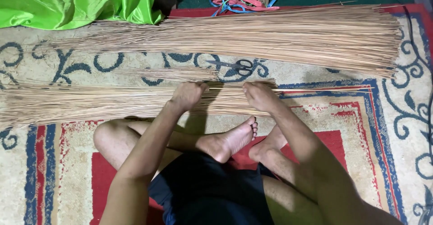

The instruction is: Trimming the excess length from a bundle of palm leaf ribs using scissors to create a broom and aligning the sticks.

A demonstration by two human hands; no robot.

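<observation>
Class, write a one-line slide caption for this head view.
Both hands, left hand and right hand, press a bundle of thin sticks on a rug.

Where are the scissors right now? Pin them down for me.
In the head view the scissors lie on the patterned rug, just beyond the right hand, between the large far bundle of sticks and the near bundle under both hands.

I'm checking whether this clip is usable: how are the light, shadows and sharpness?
Head view: light is even and fairly bright, without glare; soft shadows fall under the left hand and right hand on the near stick bundle; the scissors and rug pattern look sharp; edges bend slightly.
</observation>
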